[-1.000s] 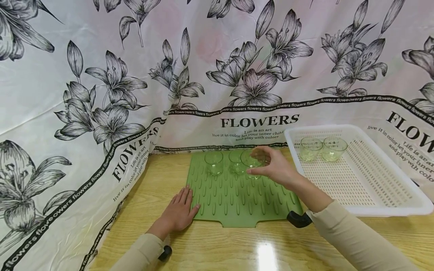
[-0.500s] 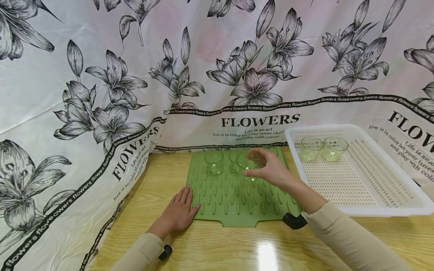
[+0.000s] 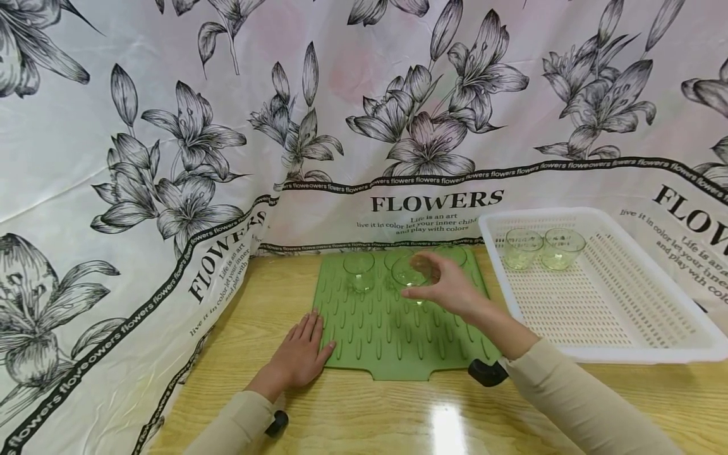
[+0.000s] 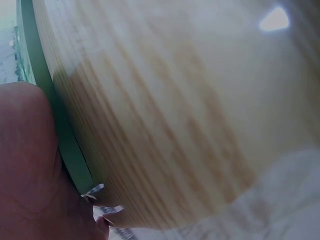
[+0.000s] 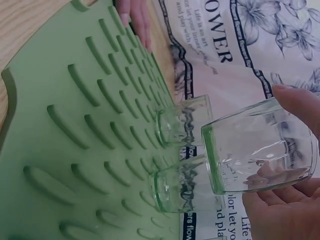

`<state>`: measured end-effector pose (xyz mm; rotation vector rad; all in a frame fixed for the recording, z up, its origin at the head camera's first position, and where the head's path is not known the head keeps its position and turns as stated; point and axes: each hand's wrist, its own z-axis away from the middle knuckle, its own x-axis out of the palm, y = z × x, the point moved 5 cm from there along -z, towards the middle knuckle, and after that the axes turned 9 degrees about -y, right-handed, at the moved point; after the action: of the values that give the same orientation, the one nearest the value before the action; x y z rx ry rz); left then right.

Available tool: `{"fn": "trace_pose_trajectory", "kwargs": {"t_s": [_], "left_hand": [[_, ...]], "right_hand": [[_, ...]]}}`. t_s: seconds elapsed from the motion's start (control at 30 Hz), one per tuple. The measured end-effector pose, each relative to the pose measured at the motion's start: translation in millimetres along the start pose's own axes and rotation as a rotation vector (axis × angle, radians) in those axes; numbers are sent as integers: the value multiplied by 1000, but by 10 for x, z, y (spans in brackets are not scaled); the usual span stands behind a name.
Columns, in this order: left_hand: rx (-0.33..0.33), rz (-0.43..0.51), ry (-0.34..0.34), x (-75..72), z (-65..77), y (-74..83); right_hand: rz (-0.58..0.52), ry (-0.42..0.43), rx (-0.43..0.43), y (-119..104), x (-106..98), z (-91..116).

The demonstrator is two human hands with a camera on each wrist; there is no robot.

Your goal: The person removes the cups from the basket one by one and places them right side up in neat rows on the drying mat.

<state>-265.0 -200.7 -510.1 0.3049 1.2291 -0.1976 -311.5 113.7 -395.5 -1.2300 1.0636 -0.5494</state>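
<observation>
My right hand [image 3: 449,287] grips a clear glass [image 3: 406,275] between thumb and fingers, over the back part of a green ridged drying mat [image 3: 392,341]. In the right wrist view the held glass [image 5: 257,150] hangs apart from the mat, base towards it. Upright on the mat stand a left glass [image 3: 359,275] and a middle one [image 3: 390,258], partly hidden by the held glass. Another glass [image 3: 455,253] shows partly behind my hand. My left hand [image 3: 301,354] rests flat at the mat's left edge, partly on the table; its thumb [image 4: 25,140] lies along that edge.
A white perforated plastic basket [image 3: 614,354] stands to the right with two glasses [image 3: 543,249] at its back left. The wooden table [image 3: 352,417] runs up to a flower-printed cloth [image 3: 318,221] hanging behind and at the left.
My right hand has moved left with the glass, a short way. The glass behind the hand shows more of its rim. My left hand has stayed in place.
</observation>
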Motion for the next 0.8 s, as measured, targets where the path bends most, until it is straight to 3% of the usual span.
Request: {"fn": "trace_pose_trajectory", "kwargs": {"t_s": [0.27,0.8], "left_hand": [[0,22,-6,-62,54,56],[2,-4,14,47,-31,-48]], "right_hand": [[-1,-23,21,18,105,-48],[-5,-52,17,71,289,-167]]}}
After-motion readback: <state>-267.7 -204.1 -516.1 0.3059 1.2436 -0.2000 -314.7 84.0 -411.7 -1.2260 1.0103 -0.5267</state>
